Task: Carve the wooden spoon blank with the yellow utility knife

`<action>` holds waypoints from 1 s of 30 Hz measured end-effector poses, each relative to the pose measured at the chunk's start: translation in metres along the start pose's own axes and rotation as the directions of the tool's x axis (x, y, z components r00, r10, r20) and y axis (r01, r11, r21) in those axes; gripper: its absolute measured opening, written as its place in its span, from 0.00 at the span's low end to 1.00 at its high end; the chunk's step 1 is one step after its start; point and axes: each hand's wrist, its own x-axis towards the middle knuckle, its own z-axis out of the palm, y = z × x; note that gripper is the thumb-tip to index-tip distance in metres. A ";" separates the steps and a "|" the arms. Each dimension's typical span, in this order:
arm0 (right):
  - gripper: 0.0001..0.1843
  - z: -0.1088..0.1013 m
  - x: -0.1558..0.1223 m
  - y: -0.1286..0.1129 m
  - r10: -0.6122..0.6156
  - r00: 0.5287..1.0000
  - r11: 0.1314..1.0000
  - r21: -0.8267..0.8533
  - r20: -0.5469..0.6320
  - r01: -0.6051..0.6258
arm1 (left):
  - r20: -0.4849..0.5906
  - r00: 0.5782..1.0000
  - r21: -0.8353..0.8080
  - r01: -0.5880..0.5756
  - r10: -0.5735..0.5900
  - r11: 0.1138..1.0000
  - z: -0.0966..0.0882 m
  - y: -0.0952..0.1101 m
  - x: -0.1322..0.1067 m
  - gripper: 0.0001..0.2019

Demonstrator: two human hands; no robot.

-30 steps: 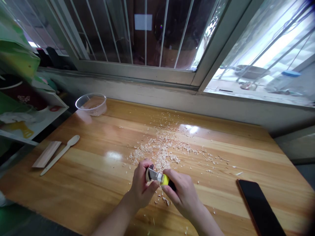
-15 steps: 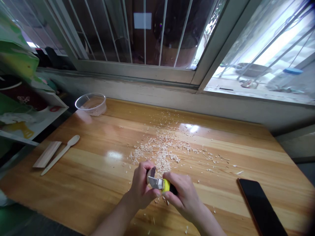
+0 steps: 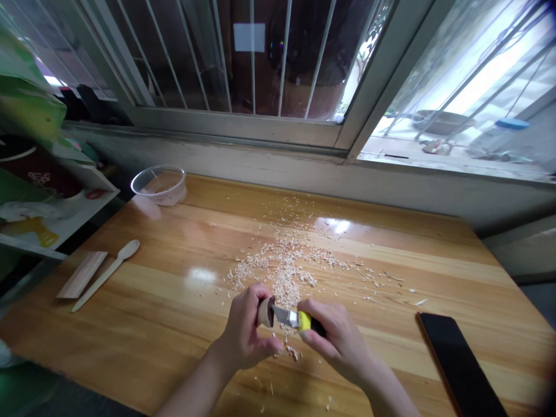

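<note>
Near the front middle of the table, my left hand [image 3: 245,327] is closed around a small wooden piece [image 3: 264,313] with a dark, hollow-looking end that faces right. Most of that piece is hidden by my fingers. My right hand [image 3: 336,336] grips a yellow and black utility knife [image 3: 304,321], its metal blade [image 3: 284,315] pointing left with the tip at the dark end of the wood. Pale wood shavings [image 3: 289,272] lie scattered just beyond and below both hands.
On the left lie a wooden spoon [image 3: 106,275] and a flat wood strip [image 3: 82,275]. A clear plastic bowl [image 3: 163,188] stands at the back left. To the right is a black phone [image 3: 460,365]. A wall and barred window [image 3: 243,124] border the table's far edge.
My right hand has drawn the knife slightly to the right, away from across the wooden piece. The piece has turned in my left hand, so its dark end shows more.
</note>
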 end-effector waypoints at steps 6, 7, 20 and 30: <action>0.28 -0.004 -0.001 -0.014 -0.057 0.997 0.989 -0.136 0.058 0.064 | 0.097 0.994 0.204 -0.065 0.046 0.977 -0.005 0.003 0.002 0.22; 0.27 -0.004 -0.002 -0.014 -0.044 0.997 0.988 -0.148 0.057 0.052 | 0.112 0.993 0.219 -0.073 0.049 0.973 -0.005 0.004 0.001 0.20; 0.21 -0.002 -0.001 0.024 0.200 0.978 0.966 -0.152 -0.065 -0.207 | 0.027 0.994 0.176 -0.105 0.102 0.979 -0.001 0.005 -0.002 0.19; 0.23 -0.007 -0.011 0.001 0.068 0.997 0.997 -0.022 0.034 -0.068 | 0.006 1.000 0.102 0.014 -0.014 0.995 -0.002 0.001 0.001 0.29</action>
